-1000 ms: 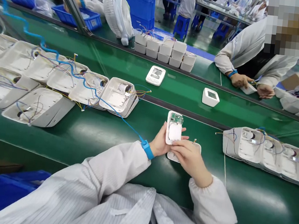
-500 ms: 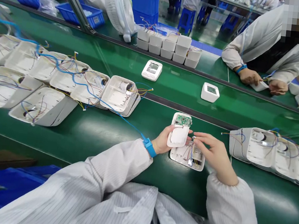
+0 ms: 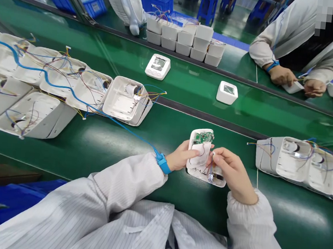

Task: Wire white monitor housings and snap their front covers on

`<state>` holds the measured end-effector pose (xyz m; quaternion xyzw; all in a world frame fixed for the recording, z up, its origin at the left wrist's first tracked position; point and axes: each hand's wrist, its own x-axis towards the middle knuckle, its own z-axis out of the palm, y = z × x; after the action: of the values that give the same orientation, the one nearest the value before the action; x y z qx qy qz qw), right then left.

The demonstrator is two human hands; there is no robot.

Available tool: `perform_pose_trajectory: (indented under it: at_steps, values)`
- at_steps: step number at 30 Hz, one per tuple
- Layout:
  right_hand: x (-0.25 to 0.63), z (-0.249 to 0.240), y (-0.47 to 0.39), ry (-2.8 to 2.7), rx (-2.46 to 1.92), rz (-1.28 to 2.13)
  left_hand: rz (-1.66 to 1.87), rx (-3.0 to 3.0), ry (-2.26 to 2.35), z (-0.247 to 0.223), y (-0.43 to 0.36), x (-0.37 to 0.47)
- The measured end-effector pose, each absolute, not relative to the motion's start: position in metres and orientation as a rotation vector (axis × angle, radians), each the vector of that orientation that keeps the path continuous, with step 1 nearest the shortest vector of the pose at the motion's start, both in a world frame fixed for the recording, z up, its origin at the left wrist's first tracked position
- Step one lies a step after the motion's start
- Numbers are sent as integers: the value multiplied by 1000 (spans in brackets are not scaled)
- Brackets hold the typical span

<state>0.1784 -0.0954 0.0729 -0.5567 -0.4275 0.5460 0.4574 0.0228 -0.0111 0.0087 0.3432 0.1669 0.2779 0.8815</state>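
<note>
My left hand (image 3: 181,156) grips a white plastic cover (image 3: 191,149) by its left side, the thumb lying across its white inner panel (image 3: 201,158). A green circuit board (image 3: 203,137) sits at the cover's upper end. Just right of the cover, my right hand (image 3: 231,171) pinches a small white wire connector (image 3: 213,155) between thumb and fingertips. Coloured wires (image 3: 211,169) run from it down into an open white housing (image 3: 194,174) on the green bench. The cover overlaps the upper part of this housing, hiding some of it.
Open white housings (image 3: 125,100) with loose wires stand in rows at left; more housings (image 3: 295,158) are at right. Two finished-looking white devices (image 3: 158,66) rest on the green belt (image 3: 188,83). A blue cord (image 3: 130,130) trails from my left wristband. Opposite, a co-worker's hands (image 3: 284,76) handle a white part.
My left thumb has come onto the face of the cover's panel. The right hand has moved slightly left with the connector, closer to the cover. The whole view has shifted a little.
</note>
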Motion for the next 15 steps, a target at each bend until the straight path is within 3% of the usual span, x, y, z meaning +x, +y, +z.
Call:
perform_pose_trajectory:
  at_steps: [15]
  values:
    - [193,44,-88,-1563,-2019,226,589,687,319,4,-14,22]
